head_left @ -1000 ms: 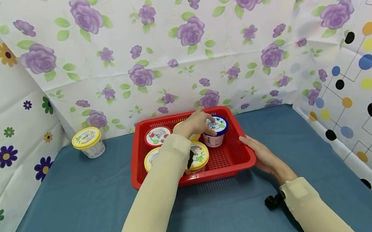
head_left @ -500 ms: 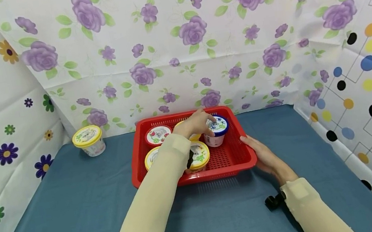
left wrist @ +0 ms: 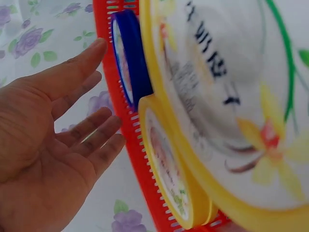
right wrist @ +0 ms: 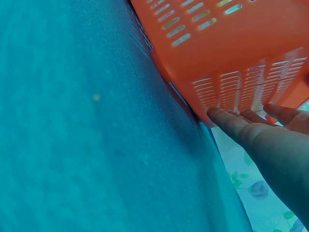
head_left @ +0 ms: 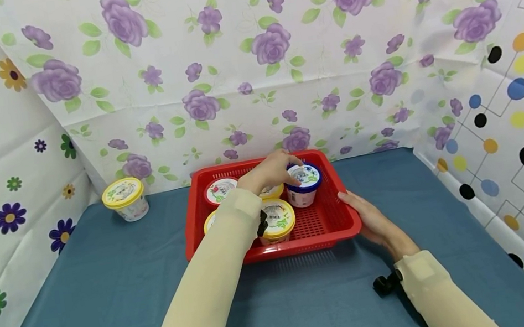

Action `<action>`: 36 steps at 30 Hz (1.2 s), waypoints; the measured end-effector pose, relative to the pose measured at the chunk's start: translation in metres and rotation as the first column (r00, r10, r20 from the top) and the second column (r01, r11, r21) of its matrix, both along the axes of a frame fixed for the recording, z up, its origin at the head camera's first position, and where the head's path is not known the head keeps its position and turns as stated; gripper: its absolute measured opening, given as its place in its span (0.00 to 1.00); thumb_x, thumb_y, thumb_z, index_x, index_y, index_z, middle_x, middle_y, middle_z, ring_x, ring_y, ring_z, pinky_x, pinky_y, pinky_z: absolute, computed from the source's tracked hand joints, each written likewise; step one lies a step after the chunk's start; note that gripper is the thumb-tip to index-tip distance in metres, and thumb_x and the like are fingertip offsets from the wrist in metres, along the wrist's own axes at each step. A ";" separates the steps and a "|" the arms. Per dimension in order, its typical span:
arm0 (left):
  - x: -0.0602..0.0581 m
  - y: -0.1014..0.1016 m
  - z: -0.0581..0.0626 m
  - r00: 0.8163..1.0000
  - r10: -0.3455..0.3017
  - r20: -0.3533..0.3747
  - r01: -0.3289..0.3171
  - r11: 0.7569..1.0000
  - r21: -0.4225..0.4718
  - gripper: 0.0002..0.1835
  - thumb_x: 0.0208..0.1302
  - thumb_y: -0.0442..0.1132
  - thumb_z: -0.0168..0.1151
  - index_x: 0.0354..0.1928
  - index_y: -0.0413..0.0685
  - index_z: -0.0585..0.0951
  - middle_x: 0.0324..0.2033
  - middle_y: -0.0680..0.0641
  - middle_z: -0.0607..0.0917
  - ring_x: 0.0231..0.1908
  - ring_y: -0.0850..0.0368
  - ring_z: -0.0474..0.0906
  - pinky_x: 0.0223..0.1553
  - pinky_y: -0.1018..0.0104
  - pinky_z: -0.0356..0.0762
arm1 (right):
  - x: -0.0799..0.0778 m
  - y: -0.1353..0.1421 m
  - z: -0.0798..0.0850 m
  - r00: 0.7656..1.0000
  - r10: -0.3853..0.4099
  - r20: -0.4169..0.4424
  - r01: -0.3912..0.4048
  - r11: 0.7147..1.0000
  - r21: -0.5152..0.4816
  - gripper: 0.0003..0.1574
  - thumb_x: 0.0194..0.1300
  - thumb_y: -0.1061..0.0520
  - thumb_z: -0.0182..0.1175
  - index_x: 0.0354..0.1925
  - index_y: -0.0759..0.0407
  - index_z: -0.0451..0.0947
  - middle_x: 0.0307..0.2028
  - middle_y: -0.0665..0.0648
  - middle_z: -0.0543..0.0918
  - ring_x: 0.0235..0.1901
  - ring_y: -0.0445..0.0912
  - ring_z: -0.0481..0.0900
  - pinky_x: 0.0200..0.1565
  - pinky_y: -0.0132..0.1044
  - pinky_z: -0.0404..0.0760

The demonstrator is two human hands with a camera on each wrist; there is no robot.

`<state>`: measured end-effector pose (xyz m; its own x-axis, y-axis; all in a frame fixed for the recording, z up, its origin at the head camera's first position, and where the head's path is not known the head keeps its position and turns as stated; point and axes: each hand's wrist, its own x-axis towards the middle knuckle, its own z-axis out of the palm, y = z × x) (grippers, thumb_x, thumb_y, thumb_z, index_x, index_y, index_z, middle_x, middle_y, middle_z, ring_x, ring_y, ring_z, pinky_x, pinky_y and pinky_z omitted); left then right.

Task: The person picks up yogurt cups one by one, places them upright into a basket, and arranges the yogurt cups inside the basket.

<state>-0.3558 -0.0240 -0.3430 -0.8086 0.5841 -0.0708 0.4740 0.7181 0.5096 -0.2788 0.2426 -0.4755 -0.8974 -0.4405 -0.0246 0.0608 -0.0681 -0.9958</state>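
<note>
A red plastic basket (head_left: pixel 323 227) holds several lidded tubs. Over its back half reaches my left hand (head_left: pixel 268 172), fingers spread and loosely bent beside the blue-lidded tub (head_left: pixel 303 198); in the left wrist view this hand (left wrist: pixel 58 125) grips nothing. Under and around that arm stand a red-lidded tub (head_left: pixel 218 191) and yellow-lidded tubs, one at the front middle (head_left: pixel 277 217); the sleeve partly hides another yellow-lidded tub (head_left: pixel 208 222) at front left. My right hand (head_left: pixel 373 220) touches the basket's right side, its straight fingers (right wrist: pixel 229 123) against the slotted outer wall.
A separate yellow-lidded tub (head_left: pixel 125 199) stands at the back left of the blue-covered table (head_left: pixel 110 296). Rose-patterned cloth (head_left: pixel 230 78) rises right behind the basket. Patterned sheets also wall off the left and right sides.
My left hand has shifted a little left, with its fingers drawn back from over the blue lid. The basket, tubs and right hand stay where they were.
</note>
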 end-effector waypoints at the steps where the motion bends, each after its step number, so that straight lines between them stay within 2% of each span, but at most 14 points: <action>1: -0.001 -0.001 0.001 1.000 -0.003 -0.008 0.003 1.000 0.003 0.28 0.68 0.39 0.72 0.69 0.45 0.79 0.72 0.38 0.69 0.73 0.43 0.62 0.72 0.52 0.65 | 0.000 0.000 0.000 1.000 0.002 -0.002 -0.002 1.000 0.001 0.40 0.85 0.39 0.43 0.82 0.56 0.49 0.58 0.75 0.78 0.40 0.49 0.88 0.47 0.42 0.87; 5: -0.001 -0.008 0.007 1.000 -0.011 -0.022 0.012 1.000 0.029 0.27 0.69 0.40 0.71 0.69 0.45 0.79 0.72 0.37 0.70 0.72 0.42 0.64 0.72 0.51 0.65 | 0.001 0.000 0.000 1.000 0.000 -0.007 0.000 1.000 0.001 0.40 0.84 0.39 0.43 0.82 0.56 0.49 0.59 0.76 0.77 0.41 0.49 0.88 0.47 0.43 0.87; 11: 0.003 -0.023 0.016 1.000 -0.031 -0.002 0.031 0.996 0.087 0.27 0.73 0.42 0.68 0.71 0.45 0.77 0.75 0.38 0.66 0.76 0.42 0.59 0.75 0.49 0.59 | 0.002 0.000 0.001 1.000 -0.001 -0.004 0.001 1.000 0.014 0.41 0.84 0.38 0.44 0.82 0.55 0.50 0.61 0.78 0.75 0.42 0.50 0.88 0.48 0.43 0.87; 17: 0.013 -0.045 0.023 0.999 -0.029 -0.018 0.032 0.989 0.141 0.17 0.76 0.38 0.62 0.63 0.45 0.83 0.72 0.39 0.70 0.73 0.43 0.65 0.71 0.48 0.66 | 0.001 -0.002 0.001 1.000 0.017 -0.010 -0.017 1.000 -0.004 0.40 0.85 0.40 0.42 0.82 0.58 0.49 0.59 0.76 0.77 0.42 0.50 0.88 0.48 0.42 0.87; 22: 0.020 -0.068 0.028 0.999 -0.006 -0.050 0.013 0.989 0.146 0.17 0.77 0.39 0.61 0.63 0.45 0.82 0.70 0.40 0.71 0.71 0.42 0.67 0.69 0.45 0.68 | 0.000 0.000 0.001 1.000 0.014 -0.018 -0.015 1.000 -0.006 0.40 0.85 0.40 0.42 0.81 0.59 0.49 0.57 0.73 0.79 0.41 0.49 0.88 0.47 0.42 0.87; 27: 0.024 -0.093 0.033 0.998 0.027 -0.051 -0.019 0.989 0.145 0.18 0.78 0.40 0.60 0.66 0.47 0.81 0.72 0.37 0.69 0.73 0.38 0.63 0.70 0.41 0.65 | 0.001 0.001 0.001 1.000 0.005 -0.017 -0.005 1.000 -0.002 0.40 0.85 0.40 0.42 0.81 0.59 0.50 0.58 0.74 0.78 0.42 0.50 0.88 0.47 0.42 0.87; 31: 0.026 -0.111 0.034 0.997 0.043 -0.057 -0.032 0.981 0.190 0.17 0.78 0.39 0.60 0.64 0.48 0.82 0.68 0.38 0.73 0.70 0.35 0.66 0.68 0.40 0.68 | 0.001 0.001 0.001 1.000 0.007 -0.016 -0.007 1.000 -0.006 0.40 0.85 0.40 0.42 0.81 0.58 0.49 0.58 0.75 0.78 0.42 0.50 0.88 0.47 0.42 0.87; 36: 0.030 -0.131 0.033 0.995 0.067 -0.080 -0.049 0.977 0.210 0.17 0.77 0.37 0.60 0.63 0.45 0.82 0.66 0.39 0.74 0.67 0.37 0.70 0.66 0.40 0.70 | 0.001 0.000 0.001 1.000 0.014 -0.011 -0.015 1.000 -0.007 0.40 0.85 0.40 0.42 0.82 0.59 0.48 0.57 0.72 0.80 0.42 0.48 0.88 0.47 0.42 0.87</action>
<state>-0.3256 -0.1546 -0.3102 -0.8393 0.5308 0.1177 0.4831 0.6286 0.6095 -0.2779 0.2423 -0.4743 -0.8911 -0.4536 -0.0114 0.0507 -0.0745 -0.9959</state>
